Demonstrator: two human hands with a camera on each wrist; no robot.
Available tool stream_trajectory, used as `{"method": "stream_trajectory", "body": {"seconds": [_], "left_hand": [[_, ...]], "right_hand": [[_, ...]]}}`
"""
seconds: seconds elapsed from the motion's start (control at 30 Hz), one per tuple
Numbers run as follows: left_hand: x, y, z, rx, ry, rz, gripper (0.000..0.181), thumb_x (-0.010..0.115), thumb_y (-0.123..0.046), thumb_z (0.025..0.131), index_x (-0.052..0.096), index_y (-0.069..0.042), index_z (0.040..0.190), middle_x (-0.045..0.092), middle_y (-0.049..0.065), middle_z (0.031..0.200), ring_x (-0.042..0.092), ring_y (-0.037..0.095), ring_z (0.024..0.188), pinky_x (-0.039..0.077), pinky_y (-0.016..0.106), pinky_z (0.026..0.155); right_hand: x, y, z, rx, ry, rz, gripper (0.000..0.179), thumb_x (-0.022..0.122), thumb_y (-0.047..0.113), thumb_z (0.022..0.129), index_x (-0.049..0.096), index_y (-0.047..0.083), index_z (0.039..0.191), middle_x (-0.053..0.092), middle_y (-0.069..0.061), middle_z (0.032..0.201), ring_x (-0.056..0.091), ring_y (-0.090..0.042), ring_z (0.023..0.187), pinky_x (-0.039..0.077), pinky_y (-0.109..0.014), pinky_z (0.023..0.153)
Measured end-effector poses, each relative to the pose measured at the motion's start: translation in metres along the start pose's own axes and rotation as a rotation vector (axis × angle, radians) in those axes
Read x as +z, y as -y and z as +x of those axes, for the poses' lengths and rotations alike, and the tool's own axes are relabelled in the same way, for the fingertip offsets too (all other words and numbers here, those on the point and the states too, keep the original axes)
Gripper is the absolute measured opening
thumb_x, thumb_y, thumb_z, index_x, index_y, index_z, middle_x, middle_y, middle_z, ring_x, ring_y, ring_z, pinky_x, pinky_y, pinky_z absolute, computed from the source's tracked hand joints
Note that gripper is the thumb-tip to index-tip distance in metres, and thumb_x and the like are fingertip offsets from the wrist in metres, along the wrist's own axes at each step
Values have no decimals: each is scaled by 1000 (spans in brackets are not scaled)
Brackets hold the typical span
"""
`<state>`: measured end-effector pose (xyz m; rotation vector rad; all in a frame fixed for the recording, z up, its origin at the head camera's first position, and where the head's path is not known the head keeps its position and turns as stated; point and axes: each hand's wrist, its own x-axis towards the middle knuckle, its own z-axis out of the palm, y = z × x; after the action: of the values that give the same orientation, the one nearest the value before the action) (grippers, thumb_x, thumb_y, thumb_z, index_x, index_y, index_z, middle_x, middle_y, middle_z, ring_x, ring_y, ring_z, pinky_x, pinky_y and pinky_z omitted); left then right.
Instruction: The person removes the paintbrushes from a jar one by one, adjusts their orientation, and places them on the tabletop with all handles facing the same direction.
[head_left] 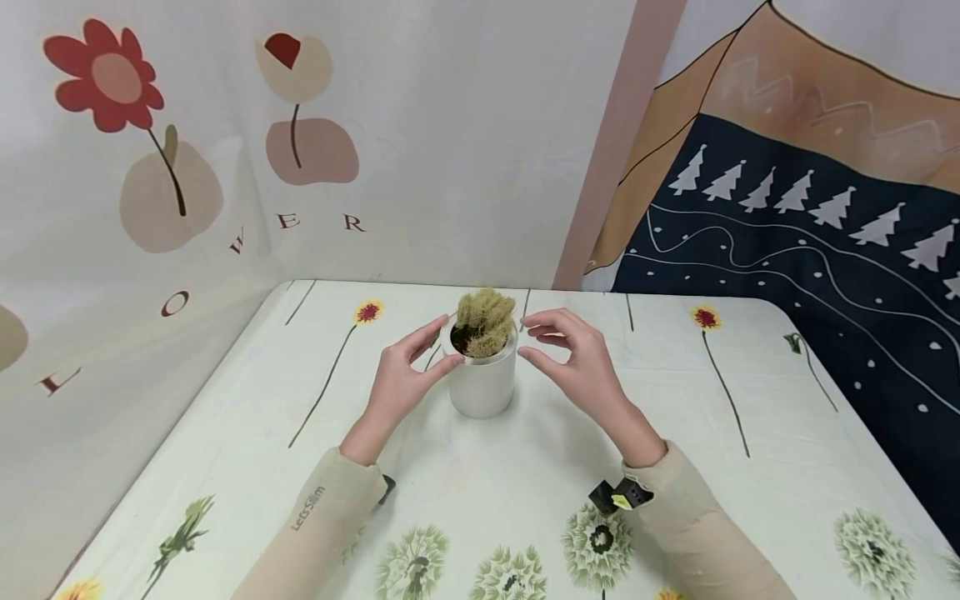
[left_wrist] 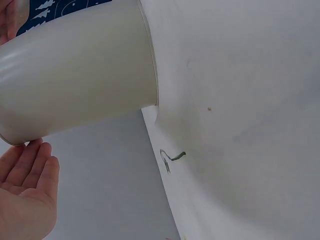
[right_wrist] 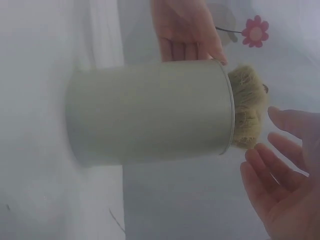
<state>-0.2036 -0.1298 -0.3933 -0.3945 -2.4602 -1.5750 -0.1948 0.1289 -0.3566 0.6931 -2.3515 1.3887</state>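
A white cylindrical pot point(head_left: 482, 389) stands upright on the table, with a tuft of yellowish-green moss-like material point(head_left: 487, 321) rising from its mouth. Something dark reddish-brown shows inside beside the tuft. My left hand point(head_left: 405, 371) is at the pot's left side, thumb near the front of the rim and fingers further back. In the left wrist view the fingertips point(left_wrist: 35, 145) touch the pot's wall, fingers nearly straight. My right hand point(head_left: 573, 358) hovers to the right of the rim, fingers spread and slightly bent, holding nothing. The right wrist view shows its fingertips close to the tuft.
A white tablecloth point(head_left: 450, 475) printed with flowers and dandelions covers the table. Behind hangs a pale curtain point(head_left: 465, 150) with flower prints and letters. A dark blue cloth point(head_left: 787, 250) with white trees hangs at the right.
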Motion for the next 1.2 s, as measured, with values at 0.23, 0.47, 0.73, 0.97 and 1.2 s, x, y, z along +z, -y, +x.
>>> {"method": "stream_trajectory", "body": {"seconds": [0.23, 0.47, 0.73, 0.97, 1.2], "left_hand": [[0, -1, 0, -2, 0, 0, 61, 78, -24, 88, 55, -14, 144, 54, 8, 149, 55, 27, 135, 46, 38, 115], [0, 0, 0, 16, -3, 8, 61, 78, -23, 88, 55, -14, 144, 54, 8, 148, 55, 27, 135, 46, 37, 114], [0, 2, 1, 20, -4, 9, 60, 77, -24, 89, 55, -13, 144, 55, 8, 148, 55, 27, 134, 46, 38, 114], [0, 2, 0, 23, -3, 7, 60, 77, -23, 89, 55, -14, 144, 54, 7, 148, 55, 26, 135, 46, 37, 114], [1, 2, 0, 28, -1, 11, 60, 76, -23, 89, 55, -14, 144, 54, 8, 148, 55, 28, 135, 46, 39, 114]], "right_hand": [[4, 3, 1, -23, -9, 17, 30, 76, 8, 88, 69, 6, 117, 68, -8, 114, 68, -21, 105, 61, -32, 93], [9, 6, 1, -50, -13, 40, 30, 77, 8, 86, 70, 6, 115, 69, -9, 111, 69, -21, 103, 61, -32, 93], [13, 9, 1, -77, -9, 47, 29, 77, 7, 86, 70, 6, 114, 69, -13, 110, 69, -22, 101, 62, -32, 91], [18, 10, 2, -123, -4, 32, 28, 77, 8, 85, 71, 6, 113, 69, -8, 110, 69, -23, 100, 62, -31, 91], [23, 12, 3, -147, -20, -24, 25, 78, 9, 85, 73, 8, 109, 68, -7, 106, 67, -22, 94, 62, -32, 89]]}}
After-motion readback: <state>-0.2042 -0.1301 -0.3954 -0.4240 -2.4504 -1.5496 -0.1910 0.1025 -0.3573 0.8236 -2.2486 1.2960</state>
